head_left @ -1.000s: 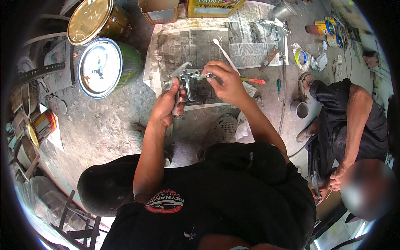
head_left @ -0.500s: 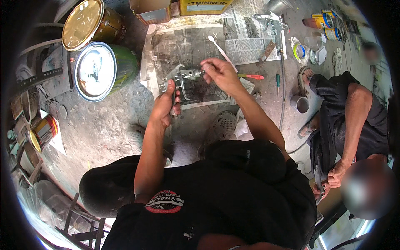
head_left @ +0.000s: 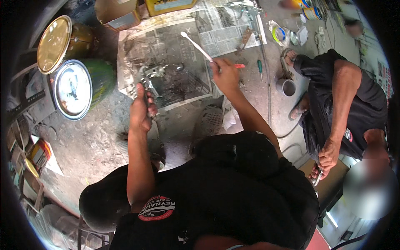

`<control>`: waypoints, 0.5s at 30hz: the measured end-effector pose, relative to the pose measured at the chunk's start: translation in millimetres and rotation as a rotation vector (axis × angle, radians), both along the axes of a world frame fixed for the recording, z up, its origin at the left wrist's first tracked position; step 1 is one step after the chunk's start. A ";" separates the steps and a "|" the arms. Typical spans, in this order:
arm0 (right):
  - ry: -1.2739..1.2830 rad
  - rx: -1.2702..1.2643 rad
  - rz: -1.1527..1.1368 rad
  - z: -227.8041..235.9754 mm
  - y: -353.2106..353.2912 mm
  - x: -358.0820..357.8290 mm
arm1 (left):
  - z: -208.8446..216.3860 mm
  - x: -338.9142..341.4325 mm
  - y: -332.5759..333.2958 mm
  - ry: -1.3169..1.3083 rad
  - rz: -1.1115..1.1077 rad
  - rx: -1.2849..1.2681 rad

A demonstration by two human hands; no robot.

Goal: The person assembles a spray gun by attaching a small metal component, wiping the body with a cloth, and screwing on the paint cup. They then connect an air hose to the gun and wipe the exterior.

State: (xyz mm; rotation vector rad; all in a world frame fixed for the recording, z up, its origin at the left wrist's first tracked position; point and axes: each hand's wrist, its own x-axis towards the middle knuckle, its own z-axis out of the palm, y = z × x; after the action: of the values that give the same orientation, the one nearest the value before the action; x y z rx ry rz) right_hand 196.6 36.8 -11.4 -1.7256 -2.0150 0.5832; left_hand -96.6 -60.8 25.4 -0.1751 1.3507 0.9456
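Observation:
My left hand [head_left: 141, 109] is closed round the handle of a metal spray gun [head_left: 155, 78], holding it above the newspaper [head_left: 177, 52]. Its silvery body points to the right; a small dark piece beside its right end is too unclear to name. Farther right, my right hand [head_left: 226, 77] has its fingers curled at the lower end of a slim brush [head_left: 196, 46] with a whitish head and pinkish handle. That hand partly hides a tool with a red end [head_left: 239, 66] just beyond it.
Two large paint cans, one gold [head_left: 54, 43] and one green [head_left: 98, 81], stand at left. A cardboard box [head_left: 118, 16] is at the back. A screwdriver [head_left: 260, 68], a hose [head_left: 266, 83] and a cup [head_left: 286, 87] are at right, near a seated co-worker [head_left: 346, 91] holding something metallic.
My right hand has left the spray gun's right end and moved to the brush handle. My left hand still holds the gun. The whole view has shifted.

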 end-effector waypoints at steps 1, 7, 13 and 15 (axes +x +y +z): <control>-0.054 0.036 -0.051 -0.6 -6.2 20.9 | 4.6 1.2 2.5 -0.006 0.003 0.029; -0.249 -0.191 0.050 2.4 -44.8 48.0 | 12.6 3.3 4.7 -0.018 -0.002 0.024; 0.848 -0.249 -0.047 130.6 14.5 11.6 | 19.7 -15.9 15.2 -0.003 0.103 0.072; 0.844 -0.368 -0.044 173.0 41.6 -12.6 | 22.8 -20.2 11.7 0.040 0.152 0.060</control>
State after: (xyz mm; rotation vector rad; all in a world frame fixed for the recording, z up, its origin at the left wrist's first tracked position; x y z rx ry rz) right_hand 184.0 78.4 161.6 -1.3375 -1.3114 1.4441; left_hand -116.8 -49.1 48.1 -0.2162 1.3580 1.1216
